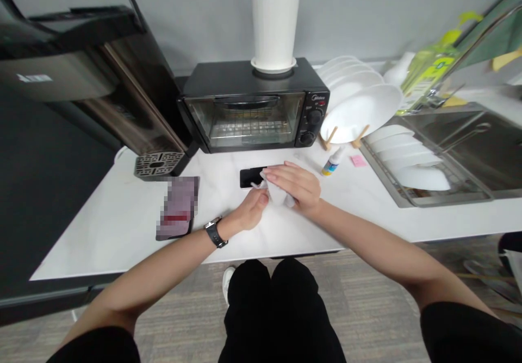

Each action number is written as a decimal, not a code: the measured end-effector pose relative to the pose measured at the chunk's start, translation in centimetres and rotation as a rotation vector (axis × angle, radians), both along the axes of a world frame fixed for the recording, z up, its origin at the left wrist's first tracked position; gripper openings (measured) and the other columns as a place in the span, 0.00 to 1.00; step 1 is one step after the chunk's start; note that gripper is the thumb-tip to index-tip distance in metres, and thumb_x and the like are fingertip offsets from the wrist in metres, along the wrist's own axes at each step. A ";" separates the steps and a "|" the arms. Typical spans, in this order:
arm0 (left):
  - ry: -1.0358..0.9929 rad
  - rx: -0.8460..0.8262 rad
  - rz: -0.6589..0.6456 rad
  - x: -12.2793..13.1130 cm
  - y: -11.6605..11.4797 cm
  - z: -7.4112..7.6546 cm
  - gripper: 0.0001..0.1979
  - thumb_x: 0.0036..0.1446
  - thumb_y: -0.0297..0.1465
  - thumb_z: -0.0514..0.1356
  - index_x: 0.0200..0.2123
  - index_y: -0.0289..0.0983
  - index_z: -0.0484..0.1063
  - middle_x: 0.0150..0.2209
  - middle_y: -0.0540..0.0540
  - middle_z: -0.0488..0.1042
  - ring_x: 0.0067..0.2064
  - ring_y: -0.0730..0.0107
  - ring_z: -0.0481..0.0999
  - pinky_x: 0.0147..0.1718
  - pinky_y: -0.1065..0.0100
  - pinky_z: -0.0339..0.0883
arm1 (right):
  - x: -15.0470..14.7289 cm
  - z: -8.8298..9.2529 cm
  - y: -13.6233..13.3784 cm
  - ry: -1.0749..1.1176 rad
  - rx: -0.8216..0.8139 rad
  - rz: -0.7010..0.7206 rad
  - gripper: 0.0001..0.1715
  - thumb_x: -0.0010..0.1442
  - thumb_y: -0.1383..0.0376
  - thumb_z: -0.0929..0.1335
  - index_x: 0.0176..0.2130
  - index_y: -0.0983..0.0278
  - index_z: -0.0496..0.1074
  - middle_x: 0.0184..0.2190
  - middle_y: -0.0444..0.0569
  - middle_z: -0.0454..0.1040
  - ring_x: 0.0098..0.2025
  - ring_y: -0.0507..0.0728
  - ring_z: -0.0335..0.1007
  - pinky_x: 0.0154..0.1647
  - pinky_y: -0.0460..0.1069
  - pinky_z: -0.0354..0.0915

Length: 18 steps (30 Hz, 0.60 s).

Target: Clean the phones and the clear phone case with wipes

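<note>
A crumpled white tissue is bunched between my two hands above the front middle of the counter. My left hand, with a black watch on its wrist, is closed on the tissue's left edge. From the right, my right hand grips the same tissue, its fingers lying over the top. Just behind my hands a black phone lies flat, its right part hidden by the fingers and tissue. A small spray bottle with a blue and yellow label stands right of my right hand.
A toaster oven carrying a white utensil pot stands behind. To the left are a drinks machine and a pixelated flat object. Racked plates, a pink note and a sink with bowls sit right.
</note>
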State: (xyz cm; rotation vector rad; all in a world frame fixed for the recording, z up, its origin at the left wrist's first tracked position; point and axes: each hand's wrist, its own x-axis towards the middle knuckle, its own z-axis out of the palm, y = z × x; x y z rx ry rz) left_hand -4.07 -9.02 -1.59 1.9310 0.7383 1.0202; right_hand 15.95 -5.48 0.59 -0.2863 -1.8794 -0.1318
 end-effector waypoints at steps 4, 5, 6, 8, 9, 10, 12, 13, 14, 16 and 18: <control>-0.048 -0.006 -0.040 0.0 0.0 0.1 0.44 0.67 0.67 0.37 0.45 0.37 0.76 0.47 0.36 0.79 0.51 0.49 0.77 0.57 0.47 0.70 | 0.1 0.1 0.2 -0.013 0.010 0.020 0.32 0.72 0.58 0.71 0.71 0.59 0.68 0.57 0.55 0.83 0.59 0.62 0.82 0.58 0.58 0.81; -0.042 -0.013 -0.053 0.0 0.0 0.2 0.44 0.67 0.67 0.37 0.45 0.37 0.76 0.45 0.36 0.79 0.49 0.50 0.78 0.56 0.48 0.70 | 0.1 0.0 0.3 0.001 0.005 0.005 0.32 0.72 0.58 0.72 0.71 0.59 0.69 0.57 0.56 0.83 0.58 0.62 0.82 0.58 0.57 0.81; -0.030 -0.014 -0.061 0.0 -0.1 0.3 0.44 0.67 0.67 0.37 0.44 0.37 0.77 0.44 0.36 0.79 0.48 0.50 0.78 0.55 0.48 0.70 | 0.0 0.0 0.2 0.014 0.003 -0.013 0.32 0.72 0.59 0.72 0.71 0.58 0.68 0.57 0.55 0.83 0.58 0.62 0.82 0.58 0.57 0.80; -0.003 -0.006 -0.060 0.0 -0.3 0.5 0.45 0.67 0.67 0.38 0.42 0.36 0.77 0.44 0.36 0.79 0.49 0.49 0.77 0.58 0.48 0.68 | 0.0 -0.1 0.0 0.019 0.014 -0.033 0.31 0.74 0.62 0.70 0.72 0.57 0.66 0.58 0.53 0.83 0.58 0.60 0.82 0.62 0.57 0.78; 0.001 -0.011 -0.050 0.0 -0.4 0.6 0.45 0.67 0.67 0.38 0.43 0.36 0.77 0.45 0.36 0.80 0.51 0.49 0.77 0.59 0.47 0.67 | 0.0 -0.1 0.0 -0.002 0.023 -0.031 0.31 0.75 0.63 0.69 0.73 0.56 0.65 0.58 0.52 0.83 0.58 0.60 0.82 0.63 0.57 0.77; -0.003 -0.026 -0.045 0.0 -0.5 0.7 0.45 0.67 0.67 0.37 0.44 0.36 0.77 0.46 0.36 0.79 0.52 0.50 0.76 0.60 0.48 0.66 | 0.1 -0.1 0.0 -0.031 0.028 -0.034 0.31 0.75 0.63 0.68 0.73 0.55 0.65 0.58 0.51 0.83 0.58 0.59 0.82 0.64 0.58 0.76; -0.029 -0.079 -0.049 0.0 -0.5 0.8 0.45 0.67 0.67 0.37 0.47 0.36 0.76 0.49 0.36 0.78 0.52 0.52 0.75 0.59 0.49 0.68 | 0.4 0.0 0.1 -0.067 0.028 -0.051 0.29 0.76 0.62 0.67 0.72 0.55 0.66 0.57 0.51 0.83 0.58 0.60 0.82 0.63 0.58 0.77; -0.045 -0.103 -0.057 0.1 -0.5 0.8 0.44 0.67 0.67 0.38 0.48 0.36 0.76 0.49 0.36 0.78 0.52 0.52 0.76 0.58 0.50 0.69 | 0.5 0.1 0.2 -0.069 0.021 -0.057 0.29 0.76 0.61 0.67 0.72 0.55 0.66 0.57 0.51 0.83 0.59 0.60 0.82 0.62 0.58 0.79; -0.056 -0.117 -0.064 0.1 -0.5 0.8 0.44 0.67 0.67 0.38 0.47 0.36 0.76 0.49 0.37 0.78 0.51 0.52 0.76 0.58 0.51 0.69 | 0.6 0.1 0.2 -0.056 0.011 -0.064 0.29 0.76 0.60 0.67 0.72 0.55 0.66 0.58 0.52 0.83 0.59 0.61 0.82 0.60 0.57 0.80; -0.047 -0.110 -0.064 0.1 -0.4 0.8 0.46 0.66 0.68 0.38 0.45 0.35 0.76 0.47 0.36 0.79 0.52 0.50 0.76 0.59 0.49 0.69 | 0.5 0.0 0.1 -0.015 0.006 -0.064 0.31 0.76 0.61 0.67 0.74 0.55 0.64 0.59 0.51 0.82 0.59 0.60 0.82 0.59 0.58 0.80; -0.017 -0.087 -0.049 0.0 -0.4 0.8 0.46 0.65 0.68 0.38 0.43 0.35 0.77 0.45 0.35 0.79 0.55 0.47 0.76 0.62 0.48 0.66 | 0.4 -0.2 0.1 -0.028 0.014 -0.052 0.32 0.76 0.64 0.66 0.75 0.54 0.62 0.60 0.50 0.82 0.59 0.59 0.82 0.62 0.58 0.79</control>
